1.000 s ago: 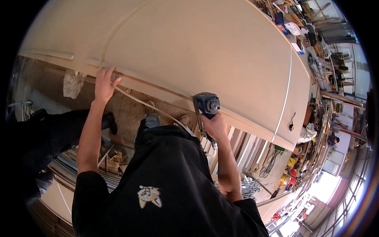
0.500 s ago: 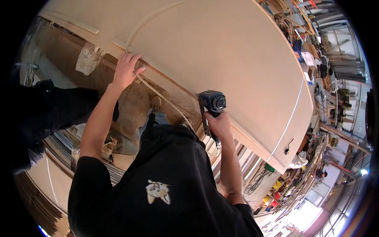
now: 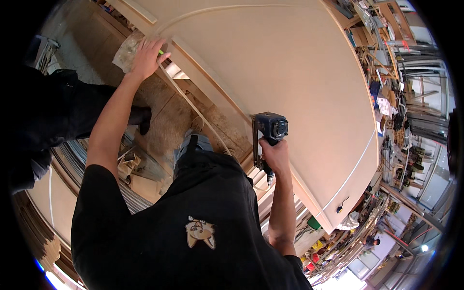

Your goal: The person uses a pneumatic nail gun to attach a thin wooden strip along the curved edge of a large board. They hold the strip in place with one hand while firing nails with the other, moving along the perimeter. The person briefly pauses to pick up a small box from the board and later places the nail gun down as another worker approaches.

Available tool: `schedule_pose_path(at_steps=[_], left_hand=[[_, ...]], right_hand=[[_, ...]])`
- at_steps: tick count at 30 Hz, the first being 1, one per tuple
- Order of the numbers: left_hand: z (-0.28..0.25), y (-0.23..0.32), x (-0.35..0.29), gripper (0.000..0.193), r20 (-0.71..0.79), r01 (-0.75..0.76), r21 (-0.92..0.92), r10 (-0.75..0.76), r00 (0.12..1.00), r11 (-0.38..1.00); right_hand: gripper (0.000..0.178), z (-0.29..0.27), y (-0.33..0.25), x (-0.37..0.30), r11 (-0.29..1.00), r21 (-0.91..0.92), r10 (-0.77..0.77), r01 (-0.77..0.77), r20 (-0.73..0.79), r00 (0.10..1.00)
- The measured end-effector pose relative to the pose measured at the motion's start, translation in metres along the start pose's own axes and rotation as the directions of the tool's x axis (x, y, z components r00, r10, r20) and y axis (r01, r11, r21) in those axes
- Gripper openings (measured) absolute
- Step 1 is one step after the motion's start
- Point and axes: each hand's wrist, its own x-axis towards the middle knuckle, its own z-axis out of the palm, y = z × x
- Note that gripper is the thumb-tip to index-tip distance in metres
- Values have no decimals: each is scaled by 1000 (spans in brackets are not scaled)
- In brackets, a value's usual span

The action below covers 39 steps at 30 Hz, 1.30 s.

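My right hand (image 3: 275, 153) is wrapped round the grip of a dark blue air nail gun (image 3: 271, 124), whose nose and magazine stand at the near edge of a large pale board (image 3: 290, 63). Farther left, my left hand (image 3: 146, 59) reaches to the board's edge, fingers stretched and thumb apart. A pale air hose (image 3: 186, 98) runs by its thumb, sagging below the edge toward my waist; another stretch curves across the board. Something small and yellow-green shows between thumb and fingers. A narrow wood strip (image 3: 208, 75) lies along the near edge.
A person in dark clothes (image 3: 92, 108) stands at the left. Clear plastic film (image 3: 126, 50) hangs beside my left hand. A small dark tool (image 3: 341, 205) lies on the board's right part, near a white line. Racks with timber and clutter (image 3: 386, 72) fill the right side.
My view has shifted. The left hand has moved away along the edge, and a wider gap shows between it and the strip. The right hand still grips the nail gun at the edge.
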Motion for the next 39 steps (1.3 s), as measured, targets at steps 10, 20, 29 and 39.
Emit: schedule_pose_path(at_steps=[10,20,29,39], left_hand=[[-5,-22,8,63,27,20,-346,-11,1000,938],[20,-16,2,65,-45,9,-367,-28,999,930],[13,3,-3,62,-11,79,-438,-93,996,896],[23,3,-4,60,-44,41,-492,-72,996,870]], right_hand=[[32,13,-31,14,999,-39,-24,25,21,1000],[30,20,-53,28,996,-68,-48,53,80,996],[30,31,-67,41,996,-32,-84,88,109,990],[21,43,-95,53,982,-31,-179,184,124,976]])
